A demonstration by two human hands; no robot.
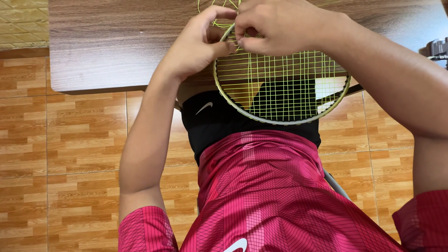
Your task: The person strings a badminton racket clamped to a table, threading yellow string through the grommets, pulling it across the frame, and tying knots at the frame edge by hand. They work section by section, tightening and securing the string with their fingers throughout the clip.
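Note:
A badminton racket head [280, 120] with a gold-green frame and yellow-green strings [280, 84] lies partly on the wooden table [116, 42], its lower half hanging over the table edge above my lap. My left hand [198, 44] pinches the frame's left rim, thumb and fingers closed around it. My right hand [280, 25] rests on the upper part of the string bed, fingers pinched on a string next to the left hand. Loose string loops [219, 14] curl above the hands near the top edge.
The table edge runs across at mid-left [93, 88]. Below it is a brown tiled floor [70, 149]. I wear a red shirt [261, 196] and black shorts [210, 121]. A dark metal object [437, 49] sits at the table's right edge.

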